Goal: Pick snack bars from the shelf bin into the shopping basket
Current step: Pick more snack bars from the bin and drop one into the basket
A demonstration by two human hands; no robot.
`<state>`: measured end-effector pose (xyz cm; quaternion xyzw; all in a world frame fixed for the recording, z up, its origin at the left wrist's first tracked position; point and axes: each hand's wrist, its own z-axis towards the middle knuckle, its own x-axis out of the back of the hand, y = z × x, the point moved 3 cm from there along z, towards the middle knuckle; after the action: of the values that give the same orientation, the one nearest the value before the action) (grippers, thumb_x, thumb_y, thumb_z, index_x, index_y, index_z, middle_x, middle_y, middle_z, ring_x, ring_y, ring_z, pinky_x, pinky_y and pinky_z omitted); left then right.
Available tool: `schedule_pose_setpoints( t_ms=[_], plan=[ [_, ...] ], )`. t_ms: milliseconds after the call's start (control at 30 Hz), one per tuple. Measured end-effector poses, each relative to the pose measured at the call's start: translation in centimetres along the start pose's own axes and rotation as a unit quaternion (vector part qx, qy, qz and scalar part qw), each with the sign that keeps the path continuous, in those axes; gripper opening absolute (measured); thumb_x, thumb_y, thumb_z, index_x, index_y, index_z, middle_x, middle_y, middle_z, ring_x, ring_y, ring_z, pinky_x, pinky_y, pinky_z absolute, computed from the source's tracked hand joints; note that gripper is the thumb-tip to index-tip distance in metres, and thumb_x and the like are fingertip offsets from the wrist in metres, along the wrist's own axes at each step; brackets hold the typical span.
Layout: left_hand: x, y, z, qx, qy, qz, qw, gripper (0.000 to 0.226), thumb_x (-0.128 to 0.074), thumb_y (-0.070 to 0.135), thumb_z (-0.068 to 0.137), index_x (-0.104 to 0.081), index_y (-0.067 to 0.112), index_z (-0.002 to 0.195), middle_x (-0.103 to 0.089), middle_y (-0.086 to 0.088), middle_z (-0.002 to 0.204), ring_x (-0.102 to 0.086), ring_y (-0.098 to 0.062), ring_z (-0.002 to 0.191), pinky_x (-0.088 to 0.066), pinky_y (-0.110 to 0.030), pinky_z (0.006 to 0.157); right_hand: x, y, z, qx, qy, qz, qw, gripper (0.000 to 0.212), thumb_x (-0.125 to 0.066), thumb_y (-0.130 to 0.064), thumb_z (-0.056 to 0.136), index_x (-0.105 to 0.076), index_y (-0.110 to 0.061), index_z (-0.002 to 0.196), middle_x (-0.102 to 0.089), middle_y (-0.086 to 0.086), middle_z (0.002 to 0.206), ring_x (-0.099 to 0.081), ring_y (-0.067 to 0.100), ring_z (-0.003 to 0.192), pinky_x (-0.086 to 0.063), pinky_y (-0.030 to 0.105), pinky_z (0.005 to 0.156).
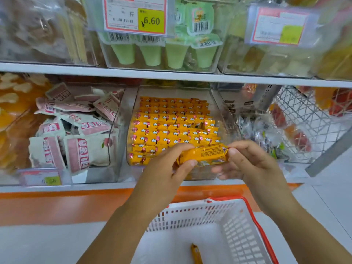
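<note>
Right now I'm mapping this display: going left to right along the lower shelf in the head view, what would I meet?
Pink-and-white packets → yellow snack bars → silvery wrapped sweets → wire mesh basket.

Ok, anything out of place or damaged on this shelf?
Nothing spilled or damaged. A few snack bars at the right of the bin sit tilted against tidy rows; the pink packets beside it are jumbled.

Bright, even, diffuse light; I see almost no shadows. Pale sheen on the clear bin (128, 103) wall. I read the yellow price tag (151, 20) fairly sharply; the right-hand tag (280, 25) and the corners smear into blur. The shelf edge (171, 75) bows with wide-angle distortion.
</note>
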<state>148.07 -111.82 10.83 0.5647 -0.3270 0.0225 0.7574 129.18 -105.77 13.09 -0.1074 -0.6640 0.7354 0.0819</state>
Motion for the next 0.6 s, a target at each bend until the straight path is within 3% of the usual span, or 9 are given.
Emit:
schedule_pose_setpoints(
  t_ms=[100, 200, 300, 400, 600],
  plan=[
    [-0.2, 0.6, -1.6, 0.020, 0.000, -0.035, 0.999, 0.029, -0.062, 0.047, 0.089, -0.054, 0.051, 0.117, -0.061, 0.015, 0.112, -0.066, -0.013, 0.097, -0.059, -0.040, 0.079, -0.2, 0.3, -1.5, -0.030, -0.018, 0.018, 0.999, 0.046, -0.083, -0.049, 0.065, -0.062, -0.018, 0.091, -0.070, 0.018, 0.091, -0.072, 0.041, 0.078, -0.058, 0.037, 0.061],
    [-0.3, 1.6, -3.3, 0.081, 0.031, -0.160, 0.983, 0.033, -0.078, 0.026, 0.082, -0.062, 0.039, 0.108, -0.065, 0.010, 0.114, -0.070, -0.016, 0.086, -0.060, -0.032, 0.067, 0.0, 0.5, -2.7, -0.051, -0.021, 0.044, 0.997, 0.071, -0.093, -0.052, 0.046, -0.056, -0.013, 0.092, -0.072, 0.022, 0.093, -0.072, 0.041, 0.080, -0.059, 0.038, 0.068],
    [-0.1, 1.9, -4.6, 0.143, 0.049, -0.287, 0.946, 0.025, -0.076, 0.010, 0.081, -0.070, 0.027, 0.099, -0.069, 0.000, 0.115, -0.073, -0.017, 0.081, -0.058, -0.025, 0.067, 0.3, 0.3, -3.8, -0.073, -0.048, 0.116, 0.989, 0.055, -0.094, -0.036, 0.051, -0.061, -0.013, 0.089, -0.072, 0.021, 0.096, -0.072, 0.037, 0.086, -0.060, 0.035, 0.073],
    [0.4, 1.6, -5.4, 0.169, 0.044, -0.367, 0.914, 0.024, -0.067, 0.005, 0.085, -0.075, 0.022, 0.101, -0.074, -0.005, 0.109, -0.074, -0.019, 0.089, -0.059, -0.025, 0.071, 0.3, 0.0, -4.7, -0.104, -0.075, 0.164, 0.978, 0.035, -0.077, -0.017, 0.061, -0.059, -0.008, 0.089, -0.074, 0.015, 0.093, -0.073, 0.030, 0.087, -0.060, 0.031, 0.072],
    [0.8, 0.6, -5.2, 0.184, 0.027, -0.398, 0.899, 0.027, -0.057, 0.007, 0.090, -0.075, 0.020, 0.106, -0.075, -0.010, 0.108, -0.073, -0.025, 0.096, -0.059, -0.024, 0.072, 0.1, 0.5, -4.2, -0.132, -0.085, 0.153, 0.976, 0.028, -0.069, -0.015, 0.068, -0.058, -0.004, 0.091, -0.072, 0.023, 0.099, -0.072, 0.038, 0.090, -0.061, 0.032, 0.075]
  ],
)
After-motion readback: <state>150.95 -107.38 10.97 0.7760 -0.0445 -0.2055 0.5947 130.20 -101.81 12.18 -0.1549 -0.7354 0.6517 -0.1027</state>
